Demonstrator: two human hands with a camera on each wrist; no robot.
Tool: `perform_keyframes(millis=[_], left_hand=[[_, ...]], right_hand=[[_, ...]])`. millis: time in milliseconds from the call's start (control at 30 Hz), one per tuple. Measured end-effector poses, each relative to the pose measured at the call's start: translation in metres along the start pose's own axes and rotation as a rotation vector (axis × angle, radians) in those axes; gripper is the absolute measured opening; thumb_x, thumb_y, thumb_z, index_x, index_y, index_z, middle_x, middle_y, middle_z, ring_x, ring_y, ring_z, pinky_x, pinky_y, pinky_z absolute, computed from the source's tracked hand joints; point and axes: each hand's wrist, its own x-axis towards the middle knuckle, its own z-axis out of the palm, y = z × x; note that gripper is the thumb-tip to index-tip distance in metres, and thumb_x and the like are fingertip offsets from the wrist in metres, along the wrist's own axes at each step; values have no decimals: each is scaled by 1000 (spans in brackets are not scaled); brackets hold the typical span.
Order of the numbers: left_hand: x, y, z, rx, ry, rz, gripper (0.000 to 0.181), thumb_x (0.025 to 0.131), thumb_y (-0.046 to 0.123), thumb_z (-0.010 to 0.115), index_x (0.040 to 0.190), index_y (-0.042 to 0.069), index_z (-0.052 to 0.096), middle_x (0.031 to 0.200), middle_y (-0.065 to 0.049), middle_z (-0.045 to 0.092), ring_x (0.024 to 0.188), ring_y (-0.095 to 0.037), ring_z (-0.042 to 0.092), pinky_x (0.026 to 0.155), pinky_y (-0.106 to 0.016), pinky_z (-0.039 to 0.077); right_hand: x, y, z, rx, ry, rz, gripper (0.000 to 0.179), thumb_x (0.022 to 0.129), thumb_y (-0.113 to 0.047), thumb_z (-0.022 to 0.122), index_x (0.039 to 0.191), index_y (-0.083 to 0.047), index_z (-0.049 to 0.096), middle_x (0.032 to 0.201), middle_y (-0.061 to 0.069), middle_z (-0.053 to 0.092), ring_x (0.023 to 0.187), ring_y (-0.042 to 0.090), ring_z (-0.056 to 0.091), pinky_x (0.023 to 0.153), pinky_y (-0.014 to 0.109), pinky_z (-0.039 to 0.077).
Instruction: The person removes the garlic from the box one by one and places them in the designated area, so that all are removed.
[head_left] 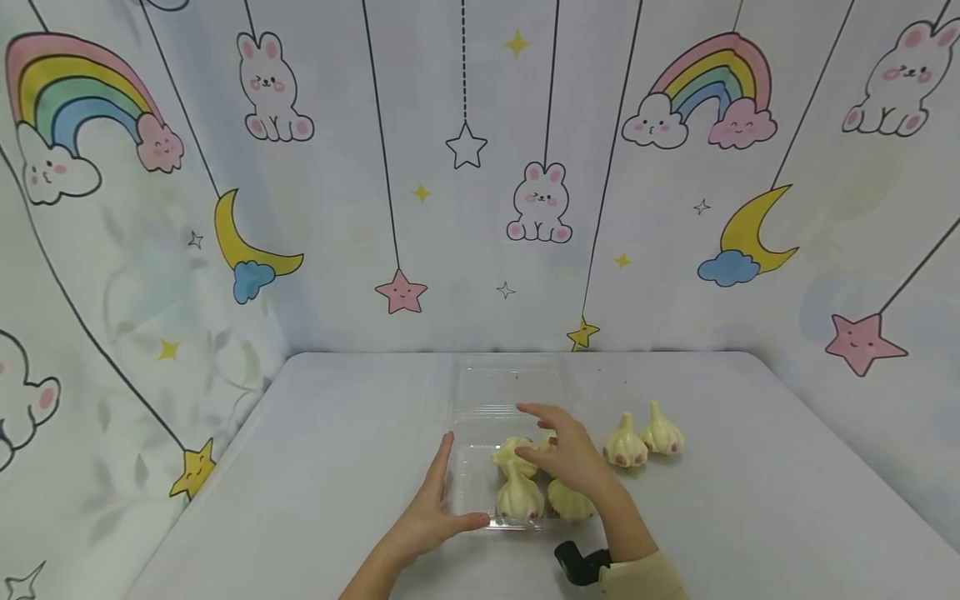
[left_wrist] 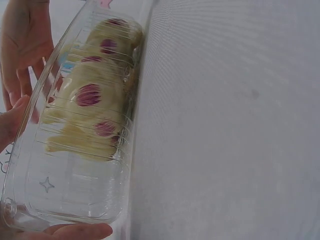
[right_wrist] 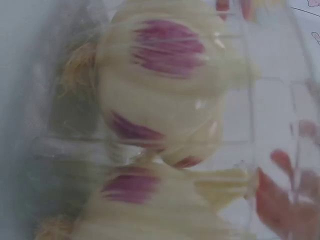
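Container [head_left: 471, 482], clear plastic, lid [head_left: 510, 386] opened out behind it, stood on the bench [head_left: 300, 467]. Contents: garlic bulbs [head_left: 520, 500]. Two loose bulbs [head_left: 626, 446]: right of container. Left hand [head_left: 426, 518]: spread wide, touched container's left side and front edge. Right hand [head_left: 567, 452]: fingers parted, gripped nothing, hovered above container.

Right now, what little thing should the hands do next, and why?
Maybe move the right hand to the nearer loose garlic: it sits on the table outside the box, that hand looks empty, and the box's left side shows bare space. The left hand rests against the box, which could steady it.
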Motion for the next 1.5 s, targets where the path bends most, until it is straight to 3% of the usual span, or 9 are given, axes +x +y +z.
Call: perform_keyframes(millis=[233,500,700,933,1500], left_hand=[[0,-1,0,-11,1,2,117,68,15,81,147,14,-5,151,-16,-10,135,-41,-3,106,-57,12],[-1,-1,0,-22,1,5,116,68,15,81,147,15,-5,151,-16,-10,133,-48,5,104,-60,13],[-1,-1,-1,-27,-17,6,116,69,16,80,147,16,-6,151,-17,-12,133,-48,3,104,-60,13],[0,-2,-1,-31,-17,1,116,70,16,79,147,18,-7,151,-17,-13,131,-51,4,102,-63,14],[0,1,0,-11,-6,4,116,70,14,80,147,17,-6,151,-18,-9,131,-51,8,102,-62,16]], right_hand=[[4,-10,3,6,-4,-33,54,76,-11,75,126,-15,55,128,8,50,111,31,51,91,49,44],[5,-17,12,-23,-53,-26,51,76,-9,73,124,-13,56,127,9,51,111,33,51,87,48,47],[5,-16,18,-75,-92,0,50,77,-15,73,124,-11,57,126,12,52,111,36,50,86,50,46],[5,-12,25,-161,-159,-5,50,76,-15,74,123,-8,57,126,13,53,118,35,46,96,52,38],[11,-1,37,-152,-217,-51,50,79,-18,70,125,-3,54,127,16,52,119,37,44,97,55,35]])
